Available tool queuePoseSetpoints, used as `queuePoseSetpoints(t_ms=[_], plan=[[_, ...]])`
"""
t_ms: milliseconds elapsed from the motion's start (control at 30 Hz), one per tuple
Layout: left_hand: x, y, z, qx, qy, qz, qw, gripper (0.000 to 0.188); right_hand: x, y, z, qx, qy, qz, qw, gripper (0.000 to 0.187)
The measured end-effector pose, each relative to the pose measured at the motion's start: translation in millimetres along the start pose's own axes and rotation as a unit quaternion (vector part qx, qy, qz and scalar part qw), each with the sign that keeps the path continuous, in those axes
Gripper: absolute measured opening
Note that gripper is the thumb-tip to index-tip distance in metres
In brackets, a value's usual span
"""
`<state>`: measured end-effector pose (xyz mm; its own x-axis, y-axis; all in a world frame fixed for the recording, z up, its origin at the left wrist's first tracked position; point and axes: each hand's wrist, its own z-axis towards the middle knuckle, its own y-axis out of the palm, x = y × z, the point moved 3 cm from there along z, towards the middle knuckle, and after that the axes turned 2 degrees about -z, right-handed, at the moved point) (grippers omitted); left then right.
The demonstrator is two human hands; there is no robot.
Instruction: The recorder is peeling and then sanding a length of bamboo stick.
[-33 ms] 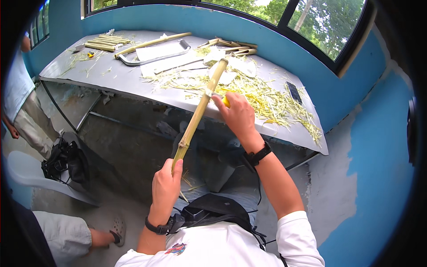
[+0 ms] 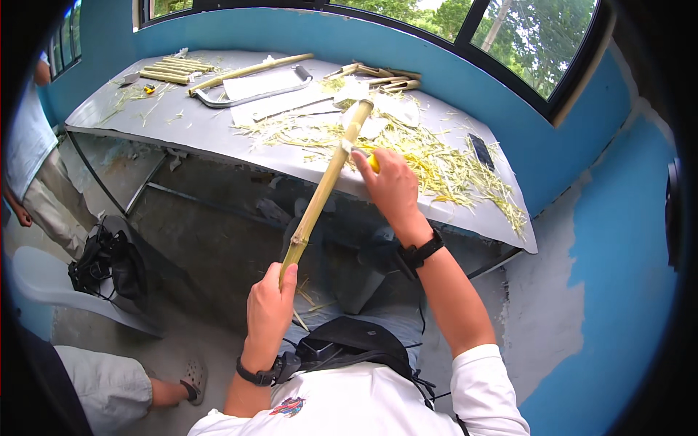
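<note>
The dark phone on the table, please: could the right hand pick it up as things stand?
Probably not: the right hand grips a yellow tool, though only pale shavings lie between it and the phone.

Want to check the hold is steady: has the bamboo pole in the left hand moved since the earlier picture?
Yes, slightly: the bamboo pole has shifted toward the picture's lower edge, judged against the table.
</note>
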<state>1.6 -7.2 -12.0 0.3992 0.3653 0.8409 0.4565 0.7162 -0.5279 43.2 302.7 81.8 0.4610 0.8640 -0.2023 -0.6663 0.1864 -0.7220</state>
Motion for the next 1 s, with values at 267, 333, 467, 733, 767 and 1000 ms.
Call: queuePoseSetpoints(t_ms=[267, 333, 467, 733, 767, 1000], plan=[[-21, -9, 2, -0.067, -0.051, -0.091, 0.992, 0.053, 8, -10, -2, -0.002, 0.029, 0.092, 0.995, 0.057], [-25, -3, 11, -0.086, -0.070, -0.139, 0.984, 0.055, 1, -13, -5, -0.078, -0.022, 0.106, 0.991, 0.055], [-21, 11, 34, -0.107, -0.087, -0.171, 0.976, 0.058, -5, -17, -13, -0.090, -0.114, 0.072, 0.987, 0.051], [-13, 24, 40, -0.079, -0.040, -0.146, 0.985, 0.060, -10, -15, -12, -0.087, -0.140, 0.045, 0.985, 0.053], [-15, 25, 39, -0.074, -0.035, -0.140, 0.987, 0.060, -11, -17, -13, -0.086, -0.141, 0.041, 0.985, 0.053], [-4, 7, 26, -0.051, -0.033, -0.076, 0.995, 0.057, -5, -4, -13, -0.011, -0.070, 0.008, 0.997, 0.058]])
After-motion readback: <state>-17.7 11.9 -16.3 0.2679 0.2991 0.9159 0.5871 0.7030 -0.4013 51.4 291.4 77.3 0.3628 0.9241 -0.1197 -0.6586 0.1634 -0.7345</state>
